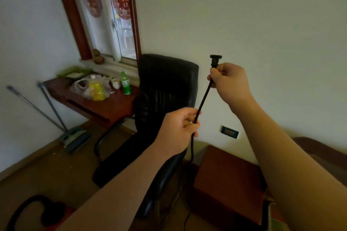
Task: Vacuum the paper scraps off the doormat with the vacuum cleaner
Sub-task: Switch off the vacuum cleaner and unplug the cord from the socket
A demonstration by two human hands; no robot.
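- Right hand (230, 80) is pinched shut just under the black plug (215, 60), prongs up.
- Left hand (178, 129) is fisted around the power cord (203, 97) lower down.
- Wall socket (229, 132) sits low, right of the black office chair (165, 88).
- Vacuum cleaner (37, 212) is on the floor, near left.

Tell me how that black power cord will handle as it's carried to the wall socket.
The cord looks taut only between the right hand and left hand; below, it hangs limp, so it is probably floppy. It likely trails and could snag the chair. The plug seems rigid.
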